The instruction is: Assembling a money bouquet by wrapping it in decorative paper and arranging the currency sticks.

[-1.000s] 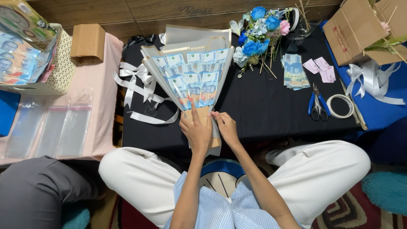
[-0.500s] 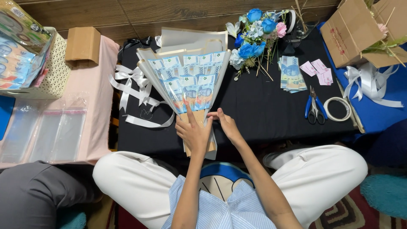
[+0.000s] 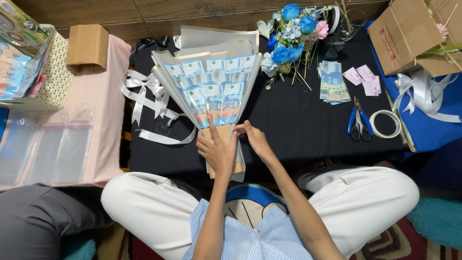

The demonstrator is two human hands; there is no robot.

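My left hand [image 3: 217,150] pins the banknote bouquet [image 3: 211,98] at its neck while my right hand [image 3: 254,138] pinches the wrap's 3 o'clock edge; slackening risks notes fanning loose.

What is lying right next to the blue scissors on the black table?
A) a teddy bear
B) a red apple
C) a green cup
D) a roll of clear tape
D: the roll of clear tape lies on the black table just to the right of the blue scissors.
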